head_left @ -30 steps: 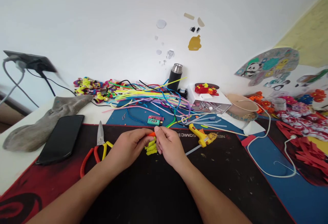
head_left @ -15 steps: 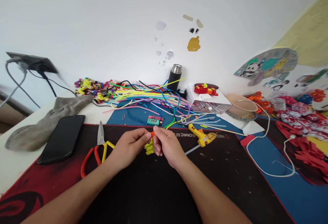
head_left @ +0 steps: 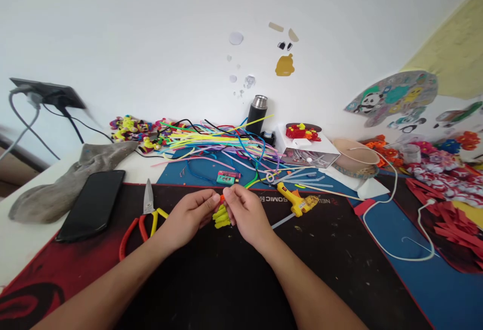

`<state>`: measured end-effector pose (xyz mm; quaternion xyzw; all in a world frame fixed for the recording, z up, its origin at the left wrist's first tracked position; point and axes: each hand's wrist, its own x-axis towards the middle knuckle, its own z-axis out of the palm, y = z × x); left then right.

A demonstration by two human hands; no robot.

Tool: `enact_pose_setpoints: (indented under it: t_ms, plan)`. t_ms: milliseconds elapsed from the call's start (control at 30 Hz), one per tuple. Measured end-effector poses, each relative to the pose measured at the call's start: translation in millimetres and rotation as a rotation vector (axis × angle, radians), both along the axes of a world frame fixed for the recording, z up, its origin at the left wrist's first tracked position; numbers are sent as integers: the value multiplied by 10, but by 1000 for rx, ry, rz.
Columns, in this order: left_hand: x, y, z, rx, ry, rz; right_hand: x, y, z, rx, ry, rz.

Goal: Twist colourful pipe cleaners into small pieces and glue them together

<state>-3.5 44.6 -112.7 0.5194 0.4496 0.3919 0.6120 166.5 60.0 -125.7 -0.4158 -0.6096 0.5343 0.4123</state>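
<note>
Pinched between both hands over the black desk mat [head_left: 241, 279] is a small orange piece of pipe cleaner [head_left: 222, 198], mostly covered by the fingertips. My left hand [head_left: 194, 214] grips it from the left with thumb and forefinger. From the right, my right hand [head_left: 247, 214] closes on it, its other fingers curled. Just behind and below the fingertips lies a bundle of yellow fuzzy pieces [head_left: 221, 217] on the mat. Red-and-yellow-handled scissors [head_left: 148, 204] lie left of my left hand. A yellow hot glue gun [head_left: 296, 199] rests right of my right hand.
Loose coloured pipe cleaners [head_left: 215, 141] pile up at the back, before a black thermos [head_left: 257, 116]. A phone [head_left: 92, 204] and a grey cloth item [head_left: 68, 184] lie at left. A white drawer box [head_left: 309, 151], a beige bowl [head_left: 354, 156] and a white cable [head_left: 396, 258] are at right.
My hands have shifted very slightly left, and the right fingers have drawn in closer around the orange piece. More of the yellow bundle shows. Other things stay in place.
</note>
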Motion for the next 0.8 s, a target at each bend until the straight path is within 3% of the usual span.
enact_pose_setpoints:
  t_ms: [200,433,633,800]
  plan:
    - [-4,-18,-73,109,138,-12,-13,-6,12,13,-70,-41]
    - [-33,-28,26,389,556,47,-55,8,-17,-114,59,-24]
    - [-33,-27,-23,315,482,38,-49,9,-90,-71,49,-42]
    - [-30,-6,-56,361,488,70,-51,7,-57,-91,66,-30]
